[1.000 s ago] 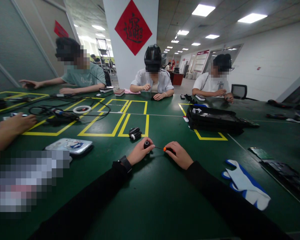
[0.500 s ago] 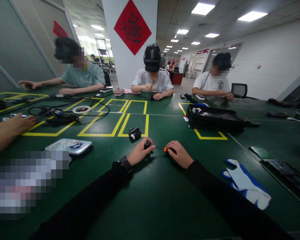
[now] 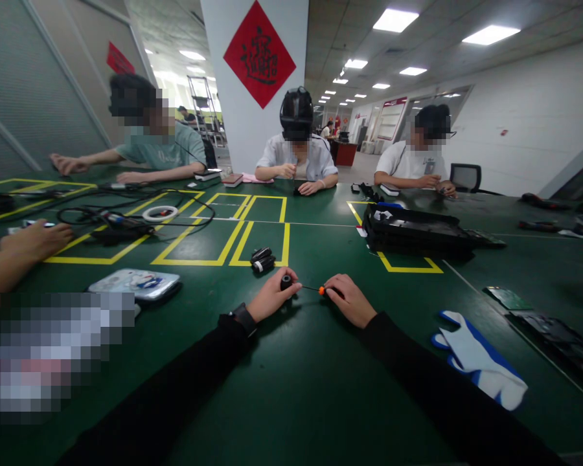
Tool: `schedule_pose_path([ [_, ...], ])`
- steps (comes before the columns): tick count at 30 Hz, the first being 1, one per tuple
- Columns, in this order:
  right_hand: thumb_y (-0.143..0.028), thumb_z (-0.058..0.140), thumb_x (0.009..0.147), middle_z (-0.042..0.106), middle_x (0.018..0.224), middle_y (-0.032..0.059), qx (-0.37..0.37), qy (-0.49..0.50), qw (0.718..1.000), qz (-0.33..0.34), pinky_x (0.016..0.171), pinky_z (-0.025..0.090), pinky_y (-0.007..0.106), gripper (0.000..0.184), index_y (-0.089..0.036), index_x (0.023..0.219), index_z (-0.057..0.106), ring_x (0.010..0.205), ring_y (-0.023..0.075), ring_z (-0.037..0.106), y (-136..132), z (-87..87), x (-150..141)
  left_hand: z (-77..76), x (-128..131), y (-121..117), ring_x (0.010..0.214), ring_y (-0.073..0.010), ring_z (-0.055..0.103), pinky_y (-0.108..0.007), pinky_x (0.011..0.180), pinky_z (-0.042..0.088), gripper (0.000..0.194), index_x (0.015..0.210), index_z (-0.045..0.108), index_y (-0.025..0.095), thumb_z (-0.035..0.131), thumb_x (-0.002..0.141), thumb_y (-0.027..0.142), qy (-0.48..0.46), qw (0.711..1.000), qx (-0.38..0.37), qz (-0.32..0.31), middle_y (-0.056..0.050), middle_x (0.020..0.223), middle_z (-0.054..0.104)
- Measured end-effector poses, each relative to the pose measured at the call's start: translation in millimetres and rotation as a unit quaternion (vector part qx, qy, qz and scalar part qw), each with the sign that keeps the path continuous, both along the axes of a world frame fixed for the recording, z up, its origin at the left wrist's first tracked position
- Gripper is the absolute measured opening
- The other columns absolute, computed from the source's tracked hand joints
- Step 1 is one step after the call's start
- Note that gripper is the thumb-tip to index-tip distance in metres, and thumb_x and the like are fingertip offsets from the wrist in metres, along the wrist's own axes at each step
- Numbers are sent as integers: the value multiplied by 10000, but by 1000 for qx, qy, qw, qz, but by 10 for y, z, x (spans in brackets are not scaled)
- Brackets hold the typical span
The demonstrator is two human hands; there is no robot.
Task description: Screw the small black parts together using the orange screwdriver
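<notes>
One black cylinder (image 3: 285,282) and one thin, orange-collared screwdriver (image 3: 322,290)

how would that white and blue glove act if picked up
The white and blue glove would probably droop, as it looks like soft fabric. It seems thin, so likely light. Lying flat on the table, it seems unlikely to roll.
</notes>
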State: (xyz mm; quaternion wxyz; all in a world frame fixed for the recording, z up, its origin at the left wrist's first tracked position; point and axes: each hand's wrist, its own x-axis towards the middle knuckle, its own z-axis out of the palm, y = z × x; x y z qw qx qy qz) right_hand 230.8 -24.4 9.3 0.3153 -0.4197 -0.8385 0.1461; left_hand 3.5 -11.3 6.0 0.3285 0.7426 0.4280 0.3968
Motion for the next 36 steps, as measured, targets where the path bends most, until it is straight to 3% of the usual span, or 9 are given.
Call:
schedule_pose_path([
  [3, -203, 500, 819, 558, 898, 55, 9, 7, 1000, 5, 806, 381, 339, 96, -182, 883, 569, 886, 186, 477, -3, -5, 1, -12, -3, 14, 756, -143, 514, -273, 725, 416, 227, 885, 512, 178, 517, 779, 378, -2, 1000, 0, -2, -9, 830, 548],
  [8, -225, 588, 756, 544, 931, 55, 15, 25, 1000, -3, 797, 390, 334, 177, -181, 919, 536, 891, 189, 476, -24, -16, -8, -6, -4, 16, 759, -143, 517, -277, 734, 415, 240, 887, 509, 180, 518, 777, 393, -3, 1000, 3, -9, -8, 840, 546],
  [15, -197, 403, 869, 559, 900, 57, -5, 1, 1000, 5, 810, 378, 343, 176, -177, 875, 578, 882, 181, 477, -14, 20, -9, -9, -1, 16, 763, -151, 525, -288, 739, 421, 244, 883, 515, 184, 529, 765, 398, 0, 1000, -5, 4, -10, 839, 556],
  [19, -168, 488, 810, 553, 915, 56, 3, 12, 1000, 12, 808, 385, 342, 105, -181, 886, 560, 888, 185, 475, -12, 8, 4, -2, 0, 13, 773, -151, 523, -289, 747, 419, 231, 876, 515, 183, 531, 766, 385, -2, 1000, -3, -1, -12, 841, 555],
  [23, -186, 572, 745, 542, 931, 59, 7, 24, 1000, -5, 784, 396, 339, 172, -184, 913, 535, 882, 191, 476, -22, -11, 3, 14, 1, 4, 772, -151, 521, -288, 748, 418, 229, 873, 515, 182, 538, 759, 380, -6, 1000, -9, -3, -12, 840, 556],
  [30, -182, 421, 855, 558, 895, 55, -2, 4, 1000, 4, 817, 378, 346, 157, -182, 868, 577, 888, 181, 479, -5, 2, -1, 13, 0, 7, 793, -153, 520, -288, 761, 414, 236, 882, 511, 182, 533, 764, 385, -1, 1000, -3, -6, -14, 855, 552],
  [33, -179, 495, 811, 551, 923, 60, 8, 14, 1000, 3, 818, 382, 350, 102, -184, 890, 561, 898, 187, 477, 2, -15, 6, 12, 4, 7, 786, -151, 519, -288, 762, 414, 224, 878, 512, 181, 530, 766, 375, -1, 1000, 0, -4, -12, 849, 551],
  [36, -191, 568, 757, 540, 944, 63, 9, 26, 1000, -8, 795, 396, 342, 172, -182, 925, 534, 888, 189, 479, -7, -24, 5, 20, 8, 2, 778, -151, 519, -287, 753, 416, 226, 875, 513, 180, 531, 764, 377, 1, 1000, -5, -3, -11, 838, 551],
])
